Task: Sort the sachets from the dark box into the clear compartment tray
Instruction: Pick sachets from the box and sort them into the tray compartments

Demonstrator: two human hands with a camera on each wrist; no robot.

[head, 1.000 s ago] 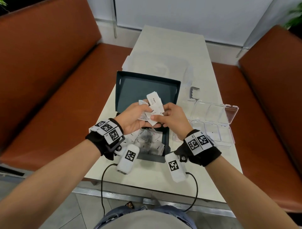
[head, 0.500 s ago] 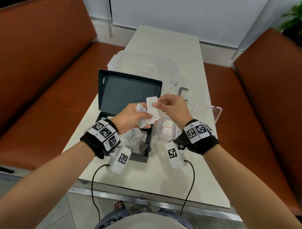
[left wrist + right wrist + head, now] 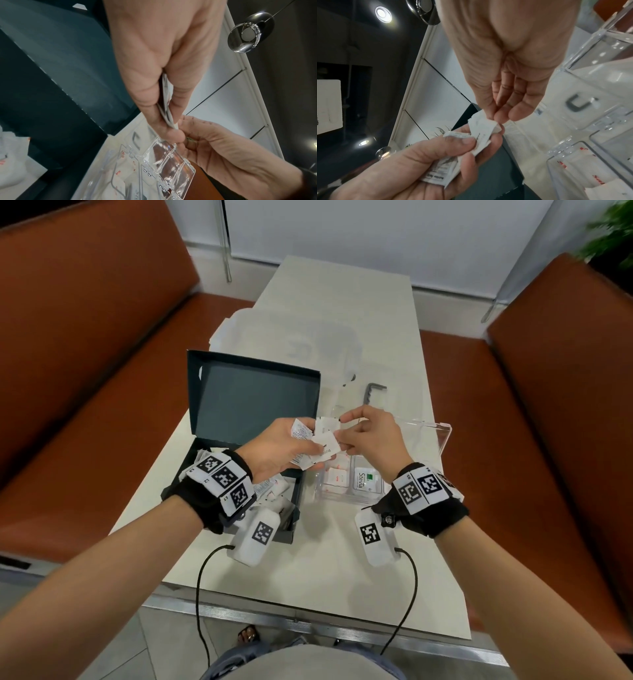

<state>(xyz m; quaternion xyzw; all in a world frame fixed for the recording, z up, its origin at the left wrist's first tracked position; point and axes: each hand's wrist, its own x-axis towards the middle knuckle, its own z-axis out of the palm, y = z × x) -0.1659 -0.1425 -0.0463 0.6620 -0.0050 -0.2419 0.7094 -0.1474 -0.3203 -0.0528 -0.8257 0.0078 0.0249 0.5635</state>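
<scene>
The dark box (image 3: 297, 510) lies open at the table's left with its lid (image 3: 253, 402) raised, and loose sachets (image 3: 274, 491) remain inside. My left hand (image 3: 308, 450) grips a small stack of white sachets (image 3: 320, 448) above the gap between box and clear tray (image 3: 342, 498). My right hand (image 3: 340, 426) pinches the corner of one sachet (image 3: 327, 424) at the top of that stack. The right wrist view shows that pinch (image 3: 494, 119) on the crumpled sachet (image 3: 481, 129). In the tray lie a Stevia sachet (image 3: 366, 479) and red-printed sachets (image 3: 335, 477).
The tray's clear lid (image 3: 428, 436) stands open behind my right hand. A dark hex key (image 3: 373, 392) and a white plastic sheet (image 3: 291, 337) lie further back. Brown benches (image 3: 85, 354) flank the table on both sides. The table's near edge (image 3: 308, 614) is close to my body.
Both hands have moved right, from over the dark box to its right edge beside the tray. My right hand has shifted its pinch to the top sachet's corner.
</scene>
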